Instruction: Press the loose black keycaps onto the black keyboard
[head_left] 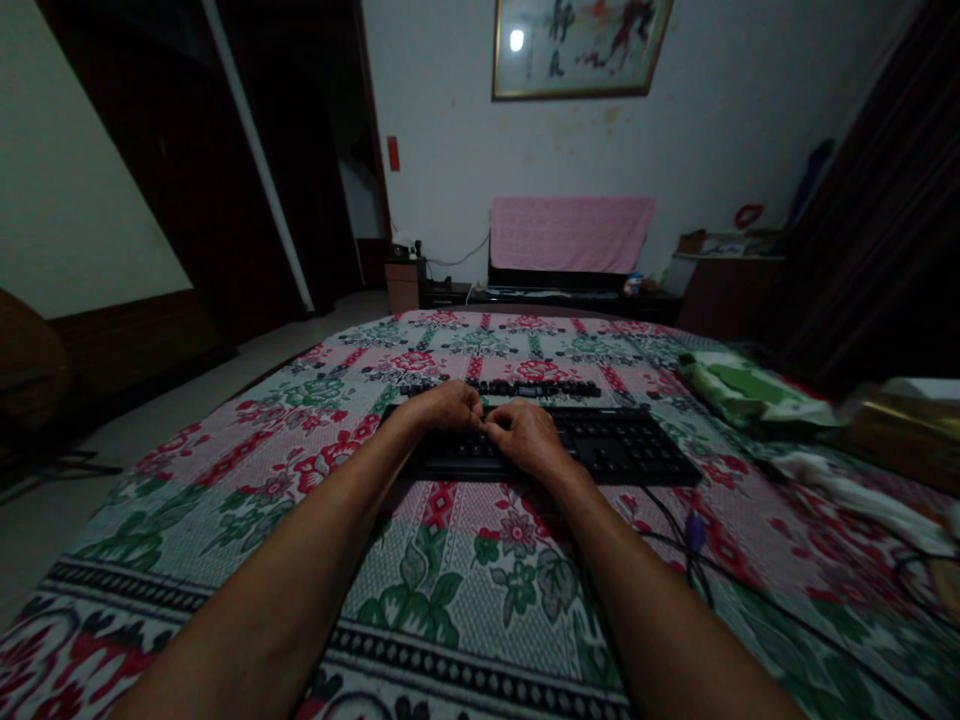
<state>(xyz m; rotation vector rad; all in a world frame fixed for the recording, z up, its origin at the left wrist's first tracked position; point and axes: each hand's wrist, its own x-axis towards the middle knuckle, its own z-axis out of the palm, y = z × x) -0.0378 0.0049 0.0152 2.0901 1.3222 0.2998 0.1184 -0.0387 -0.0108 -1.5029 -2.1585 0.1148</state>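
A black keyboard (622, 448) lies on the flowered cloth, with its cable running off its near side. Over its left half, my left hand (450, 406) is curled with fingertips pinched down at the keys. Close beside it, almost touching, my right hand (525, 432) also has thumb and fingers drawn together. Whatever sits between either hand's fingertips is too small and dark to identify. Just behind the keyboard stretches a row of small black pieces that look like loose keycaps (555, 388). My hands and forearms hide part of the keyboard.
A green and white soft pack (750, 390) lies at the right on the patterned tablecloth (420, 560). Near it are a crumpled white item (855, 495) and a brown box (911, 430). A black cable with a purple plug (695, 532) crosses the right front.
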